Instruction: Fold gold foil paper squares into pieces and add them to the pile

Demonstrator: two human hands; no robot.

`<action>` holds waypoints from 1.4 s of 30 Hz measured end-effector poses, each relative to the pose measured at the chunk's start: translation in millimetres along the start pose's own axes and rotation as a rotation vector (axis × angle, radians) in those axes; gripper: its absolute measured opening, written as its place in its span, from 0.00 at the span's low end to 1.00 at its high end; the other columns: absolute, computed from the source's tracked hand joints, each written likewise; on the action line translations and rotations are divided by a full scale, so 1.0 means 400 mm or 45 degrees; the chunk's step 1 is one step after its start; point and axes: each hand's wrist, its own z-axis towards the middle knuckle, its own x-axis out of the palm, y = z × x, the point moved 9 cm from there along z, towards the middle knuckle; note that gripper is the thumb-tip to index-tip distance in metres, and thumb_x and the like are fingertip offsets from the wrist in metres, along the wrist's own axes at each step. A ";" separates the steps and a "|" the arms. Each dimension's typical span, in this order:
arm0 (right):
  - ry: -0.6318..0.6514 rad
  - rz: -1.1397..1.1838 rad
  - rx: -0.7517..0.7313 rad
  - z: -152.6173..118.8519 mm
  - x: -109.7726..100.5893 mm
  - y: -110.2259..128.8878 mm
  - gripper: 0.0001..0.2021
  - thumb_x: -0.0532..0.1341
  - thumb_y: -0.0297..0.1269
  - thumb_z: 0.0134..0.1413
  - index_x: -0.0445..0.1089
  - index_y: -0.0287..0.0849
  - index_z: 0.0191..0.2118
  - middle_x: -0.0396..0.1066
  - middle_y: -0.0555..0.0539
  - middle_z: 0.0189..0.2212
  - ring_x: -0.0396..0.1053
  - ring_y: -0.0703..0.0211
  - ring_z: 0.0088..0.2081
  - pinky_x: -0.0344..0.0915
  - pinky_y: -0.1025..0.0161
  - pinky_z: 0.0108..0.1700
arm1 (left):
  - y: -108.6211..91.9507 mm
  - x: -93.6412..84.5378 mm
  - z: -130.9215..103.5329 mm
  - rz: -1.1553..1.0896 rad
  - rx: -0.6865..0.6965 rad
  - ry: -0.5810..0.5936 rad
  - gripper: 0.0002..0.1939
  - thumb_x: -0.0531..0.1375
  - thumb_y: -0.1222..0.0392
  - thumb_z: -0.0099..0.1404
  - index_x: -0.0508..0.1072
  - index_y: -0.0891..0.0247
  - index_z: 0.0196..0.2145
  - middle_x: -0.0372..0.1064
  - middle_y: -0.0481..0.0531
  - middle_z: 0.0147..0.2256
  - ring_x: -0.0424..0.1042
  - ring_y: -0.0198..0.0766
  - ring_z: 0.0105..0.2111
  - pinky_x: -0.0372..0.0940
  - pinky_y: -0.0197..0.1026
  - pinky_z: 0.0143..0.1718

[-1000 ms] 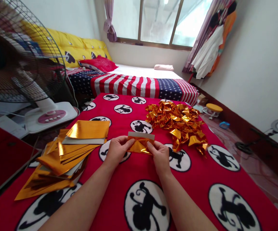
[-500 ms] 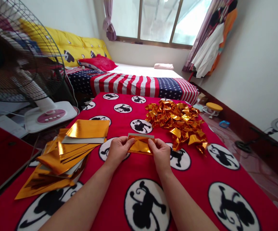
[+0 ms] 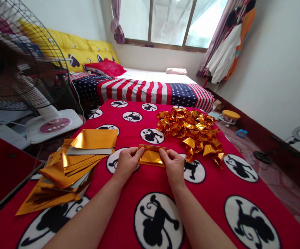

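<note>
A folded strip of shiny gold foil paper [image 3: 152,156] is held low over the red cloth, level between both hands. My left hand [image 3: 127,161] pinches its left end, thumb on top. At the right end my right hand [image 3: 174,166] grips it the same way; the fingers beneath are hidden. To the left lies a loose stack of flat gold foil sheets [image 3: 94,139], some showing grey undersides. Beyond my right hand spreads a heap of folded gold foil pieces [image 3: 188,126].
The table wears a red cloth [image 3: 204,211] printed with black monkey figures in white circles. An electric fan [image 3: 54,124] stands at the left. Behind the table is a bed with a flag-patterned cover [image 3: 139,90]. A yellow stool [image 3: 231,115] stands on the floor at right.
The strip's far edge, grey half a second ago, now shows gold with a thin pale rim. Both hands keep almost the same place and grip.
</note>
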 end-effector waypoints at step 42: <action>-0.057 -0.224 -0.094 0.000 -0.024 0.035 0.17 0.61 0.47 0.53 0.67 0.40 0.21 0.61 0.54 0.17 0.55 0.66 0.22 0.52 0.67 0.25 | -0.009 -0.042 -0.005 0.088 0.021 -0.201 0.15 0.63 0.49 0.55 0.77 0.66 0.24 0.68 0.48 0.18 0.63 0.32 0.20 0.56 0.33 0.22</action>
